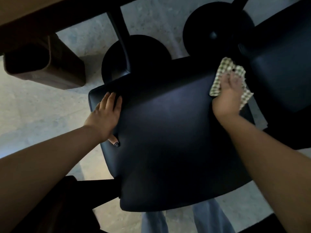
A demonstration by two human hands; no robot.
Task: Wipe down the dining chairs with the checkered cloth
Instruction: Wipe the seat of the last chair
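Observation:
A dark navy padded dining chair [168, 140] fills the middle of the view, seen from above. My left hand [106, 115] lies flat on its left edge, fingers straight, thumb hooked round the side. My right hand [228, 96] presses the green-and-white checkered cloth [217, 81] against the chair's far right corner, fingers curled into the crumpled fabric. Part of the cloth sticks out above and to the right of the hand.
A second dark chair [279, 64] stands close at the right. Two round black pedestal bases [136, 52] [217, 29] sit on the grey concrete floor beyond. A brown wooden table edge [33, 12] and its block leg [45, 64] are at the upper left.

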